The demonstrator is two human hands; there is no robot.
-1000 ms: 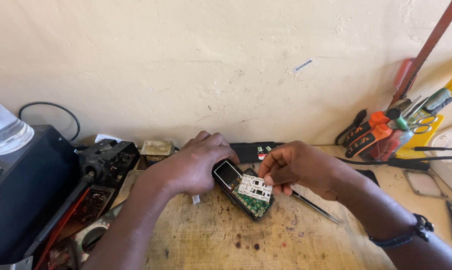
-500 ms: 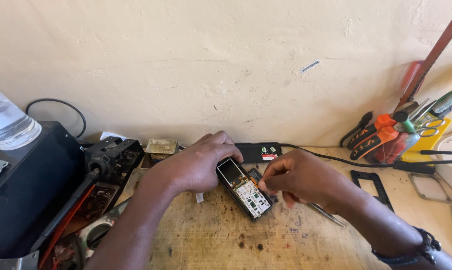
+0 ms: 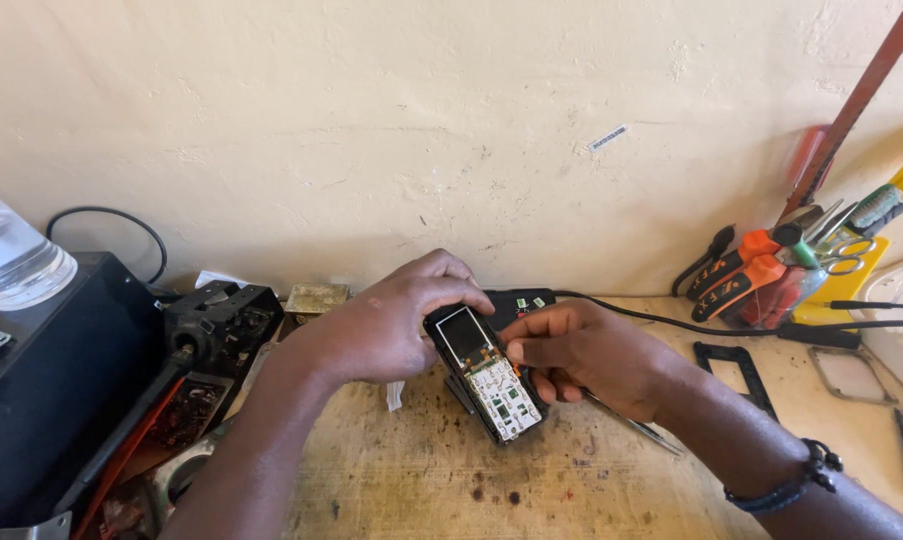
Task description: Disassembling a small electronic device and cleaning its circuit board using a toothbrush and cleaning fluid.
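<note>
Item, opened phone [image 3: 486, 375]: bare circuit board and small screen showing, held tilted above the stained wooden bench [image 3: 451, 480]. My left hand [image 3: 391, 325] grips its top end; my right hand [image 3: 581, 350] pinches its right edge, thumb on the board. Tool tub [image 3: 811, 280] sits far right.

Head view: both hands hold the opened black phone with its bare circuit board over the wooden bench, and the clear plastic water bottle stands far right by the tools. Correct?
Not quite. In the head view the clear plastic water bottle stands far left on the black box, not right. The rest holds: left hand and right hand hold the opened black phone over the wooden bench.
</note>
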